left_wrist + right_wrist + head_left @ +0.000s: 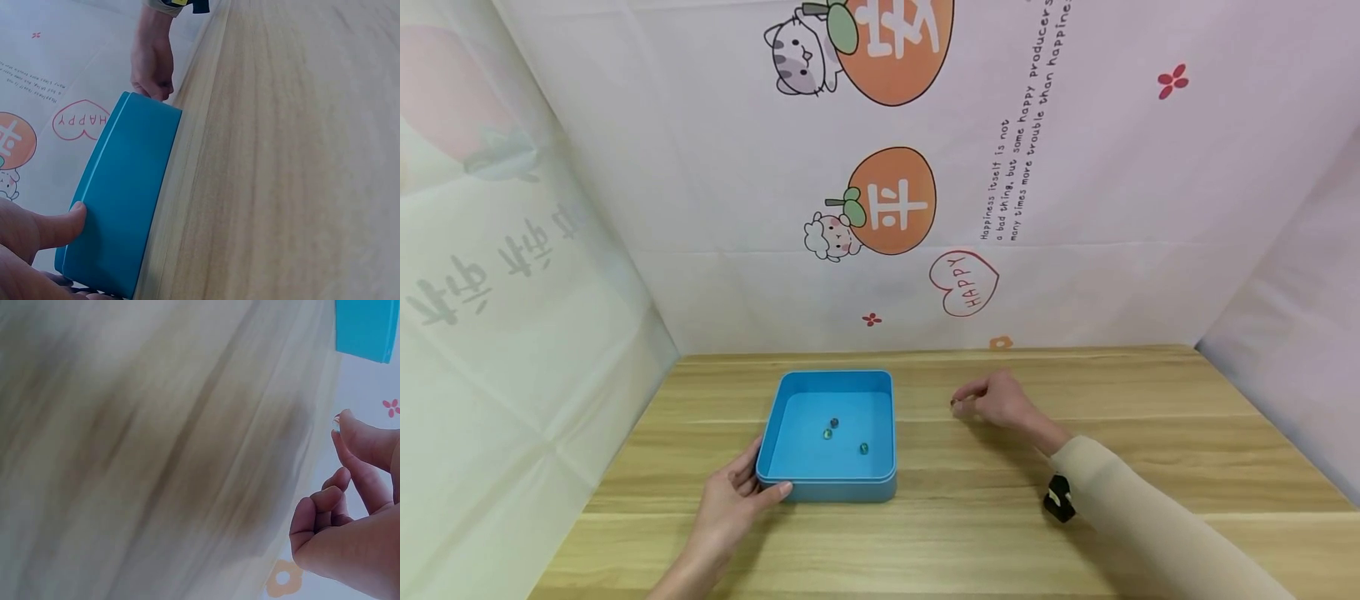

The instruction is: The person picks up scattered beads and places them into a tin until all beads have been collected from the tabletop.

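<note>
A square blue box (827, 490) without a lid stands on the table, and three glass marbles lie on its floor: a dark one (834, 423), a greenish one (827, 434) beside it, and a green one (864, 448) nearer the right wall. My left hand (730, 500) grips the box at its near left corner, thumb on the front wall. To the right of the box, my right hand (1000, 402) pinches a small marble (336, 423) between thumb and index finger; the other fingers are curled in.
The wooden table (970, 533) runs back to a white printed cloth (737, 275) that hangs behind it. More cloth hangs at the left and right sides. A black band (1060, 498) is on the right wrist by a beige sleeve (1142, 508).
</note>
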Tool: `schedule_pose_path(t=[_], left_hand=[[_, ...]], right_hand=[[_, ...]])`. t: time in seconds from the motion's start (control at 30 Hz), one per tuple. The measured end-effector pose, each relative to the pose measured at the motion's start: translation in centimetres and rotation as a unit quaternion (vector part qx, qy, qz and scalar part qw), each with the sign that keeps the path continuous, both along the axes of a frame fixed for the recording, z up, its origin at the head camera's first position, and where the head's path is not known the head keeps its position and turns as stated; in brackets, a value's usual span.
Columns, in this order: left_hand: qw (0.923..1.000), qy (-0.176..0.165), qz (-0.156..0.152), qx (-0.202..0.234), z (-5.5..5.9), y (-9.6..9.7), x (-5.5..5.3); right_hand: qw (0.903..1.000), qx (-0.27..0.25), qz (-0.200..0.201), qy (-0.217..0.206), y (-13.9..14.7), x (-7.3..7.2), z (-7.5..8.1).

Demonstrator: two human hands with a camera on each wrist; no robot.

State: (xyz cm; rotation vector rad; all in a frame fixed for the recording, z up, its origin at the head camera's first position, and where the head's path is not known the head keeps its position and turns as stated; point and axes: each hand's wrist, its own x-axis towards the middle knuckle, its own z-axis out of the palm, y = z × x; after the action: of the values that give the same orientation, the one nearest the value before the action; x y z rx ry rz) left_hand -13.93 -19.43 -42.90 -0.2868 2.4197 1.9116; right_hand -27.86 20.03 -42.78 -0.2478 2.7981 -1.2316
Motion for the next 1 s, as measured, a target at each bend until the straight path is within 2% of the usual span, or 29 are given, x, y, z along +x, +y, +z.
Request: schedule_pose_path(t=[0.43, 0.67, 1.0], left_hand=[[1.0000, -0.007, 0.000, 0.002, 0.0, -0.1, -0.1], [1.0000, -0.006, -0.002, 0.001, 0.0, -0.1, 0.0], [1.0000, -0.010, 0.000, 0.003, 0.0, -0.1, 0.0]], right_hand=[[0.9999, -0.010, -0.001, -0.004, -1.4, 0.7, 1.4], [0.9993, -0.023, 0.023, 0.020, -2.1, 0.9, 2.3], [0.9988, -0.030, 0.034, 0.019, -3.5, 1.0, 3.5]])
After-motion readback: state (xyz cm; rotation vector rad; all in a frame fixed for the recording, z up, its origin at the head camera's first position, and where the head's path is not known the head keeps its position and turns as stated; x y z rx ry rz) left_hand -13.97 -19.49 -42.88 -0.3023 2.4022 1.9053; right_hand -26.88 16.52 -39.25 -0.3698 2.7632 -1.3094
